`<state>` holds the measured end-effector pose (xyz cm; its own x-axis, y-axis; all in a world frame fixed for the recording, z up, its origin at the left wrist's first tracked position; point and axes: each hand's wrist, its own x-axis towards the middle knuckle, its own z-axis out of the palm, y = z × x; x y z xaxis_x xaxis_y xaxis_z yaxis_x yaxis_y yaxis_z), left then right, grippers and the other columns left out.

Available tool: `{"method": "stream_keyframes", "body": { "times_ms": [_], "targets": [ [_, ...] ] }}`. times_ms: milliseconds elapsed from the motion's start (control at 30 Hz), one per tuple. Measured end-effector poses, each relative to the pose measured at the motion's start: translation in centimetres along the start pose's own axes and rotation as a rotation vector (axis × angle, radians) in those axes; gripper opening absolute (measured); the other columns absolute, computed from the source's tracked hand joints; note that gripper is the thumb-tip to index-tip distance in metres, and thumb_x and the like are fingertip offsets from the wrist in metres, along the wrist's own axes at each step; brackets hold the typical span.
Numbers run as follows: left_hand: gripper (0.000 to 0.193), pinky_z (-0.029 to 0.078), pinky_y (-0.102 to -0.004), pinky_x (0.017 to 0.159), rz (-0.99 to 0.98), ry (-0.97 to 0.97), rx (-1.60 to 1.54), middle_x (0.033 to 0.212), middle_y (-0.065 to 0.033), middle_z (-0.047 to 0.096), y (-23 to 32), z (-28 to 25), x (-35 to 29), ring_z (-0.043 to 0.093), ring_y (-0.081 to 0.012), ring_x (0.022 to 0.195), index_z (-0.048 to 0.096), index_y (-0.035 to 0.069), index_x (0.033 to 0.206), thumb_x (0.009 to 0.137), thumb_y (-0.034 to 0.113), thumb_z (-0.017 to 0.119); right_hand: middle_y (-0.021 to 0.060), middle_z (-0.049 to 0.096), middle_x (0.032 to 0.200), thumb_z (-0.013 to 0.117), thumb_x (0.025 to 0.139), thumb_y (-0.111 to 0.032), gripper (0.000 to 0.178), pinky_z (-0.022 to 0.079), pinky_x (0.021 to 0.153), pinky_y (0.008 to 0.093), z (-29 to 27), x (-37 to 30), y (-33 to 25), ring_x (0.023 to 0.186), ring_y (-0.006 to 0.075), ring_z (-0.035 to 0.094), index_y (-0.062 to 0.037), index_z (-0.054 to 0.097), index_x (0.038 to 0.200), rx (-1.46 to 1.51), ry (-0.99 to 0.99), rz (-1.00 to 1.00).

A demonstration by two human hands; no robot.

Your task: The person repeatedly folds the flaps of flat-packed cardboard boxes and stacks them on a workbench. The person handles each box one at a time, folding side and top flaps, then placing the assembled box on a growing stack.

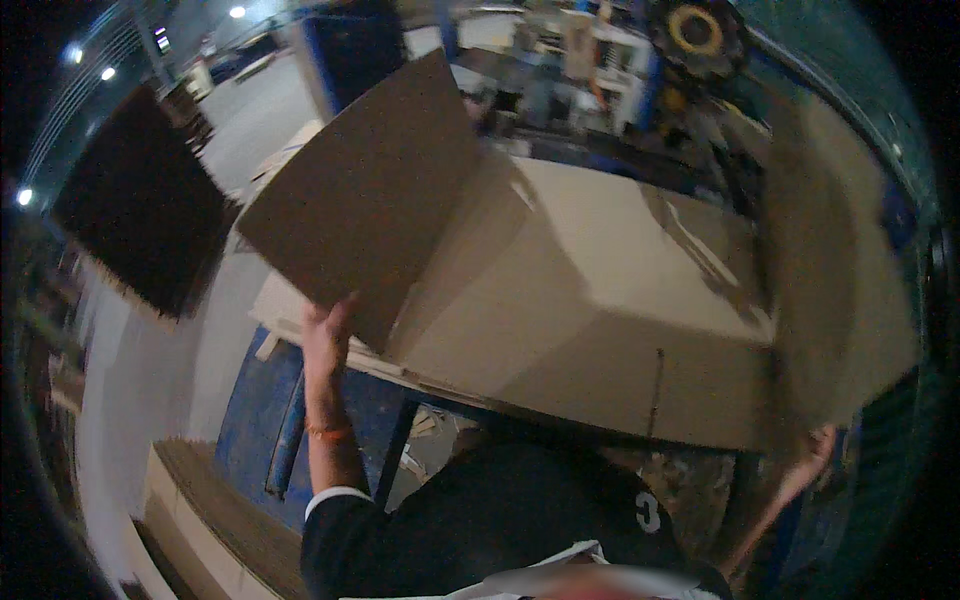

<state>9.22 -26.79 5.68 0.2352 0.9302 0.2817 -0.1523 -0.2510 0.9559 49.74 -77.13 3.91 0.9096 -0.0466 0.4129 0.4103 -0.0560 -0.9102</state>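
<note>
A large brown cardboard sheet lies in front of me, with its left panel and right panel folded up. My left hand grips the lower edge of the left panel, the thumb on its face. At the near right corner, my right hand is closed on the edge of the sheet; part of its fingers is hidden behind the cardboard. A slit runs in from the sheet's near edge, and longer slots show at the far side.
Blue metal machinery stands under and left of the sheet. Stacked cardboard sits at the lower left, and a dark stack stands farther left on the grey floor. Beyond the sheet is a machine with a round dark wheel.
</note>
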Motion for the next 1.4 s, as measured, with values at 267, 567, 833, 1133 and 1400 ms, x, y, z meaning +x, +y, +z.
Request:
{"method": "stream_keyframes", "body": {
  "times_ms": [267, 567, 833, 1133, 1400],
  "targets": [
    [0.056, 0.026, -0.0454, 0.106, 0.545, -0.856, 0.93, 0.137, -0.0105, 0.039, 0.9, 7.9, -3.2, 0.034, -0.0314, 0.128, 0.051, 0.016, 0.125, 0.071, -0.001, 0.056, 0.0098, 0.064, 0.104, 0.058, 0.069, 0.004, 0.029, 0.042, 0.092, 0.0423, 9.9, -6.0, -3.3, 0.105, 0.0306, 0.057, -0.0074, 0.065, 0.095, -0.545, -0.772, -0.644],
    [0.059, 0.02, -0.0487, 0.107, 0.591, -0.999, 1.019, 0.139, -0.0107, 0.036, -0.2, 9.8, -0.8, 0.031, -0.0333, 0.129, 0.045, 0.019, 0.131, 0.074, 0.005, 0.052, 0.0082, 0.054, 0.123, 0.056, 0.071, -0.001, 0.037, 0.026, 0.104, 0.0463, 11.3, -1.4, -0.8, 0.122, 0.0289, 0.043, -0.0133, 0.064, 0.105, -0.448, -1.071, -0.526],
    [0.066, 0.027, -0.0453, 0.105, 0.8, -0.834, 0.943, 0.134, -0.0139, 0.042, -3.6, 11.3, 6.9, 0.037, -0.0347, 0.125, 0.045, 0.015, 0.13, 0.067, 0.001, 0.058, 0.0061, 0.043, 0.135, 0.065, 0.075, -0.028, 0.036, 0.021, 0.106, 0.049, 16.9, 3.2, -0.5, 0.131, 0.0283, 0.028, -0.0196, 0.062, 0.109, -0.655, -1.301, -0.722],
    [0.059, 0.032, -0.0412, 0.103, 0.738, -0.725, 0.877, 0.133, -0.0157, 0.041, -5.8, 11.5, 9.4, 0.038, -0.034, 0.124, 0.048, 0.015, 0.128, 0.071, 0.003, 0.057, 0.0068, 0.051, 0.127, 0.059, 0.079, -0.013, 0.033, 0.033, 0.097, 0.0441, 18.9, 6.2, 2.1, 0.121, 0.0267, 0.042, -0.0171, 0.061, 0.111, -0.875, -1.061, -1.001],
    [0.06, 0.033, -0.0418, 0.102, 0.808, -0.557, 0.944, 0.134, -0.0144, 0.04, -10.7, 20.2, 15.9, 0.035, -0.0343, 0.125, 0.046, 0.017, 0.128, 0.073, 0.02, 0.068, 0.0164, 0.054, 0.116, 0.056, 0.082, -0.016, 0.036, 0.04, 0.089, 0.0418, 26.8, 13.8, 9.9, 0.103, 0.0348, 0.051, -0.0181, 0.056, 0.118, -1.055, -0.702, -0.666]
  ]
}}
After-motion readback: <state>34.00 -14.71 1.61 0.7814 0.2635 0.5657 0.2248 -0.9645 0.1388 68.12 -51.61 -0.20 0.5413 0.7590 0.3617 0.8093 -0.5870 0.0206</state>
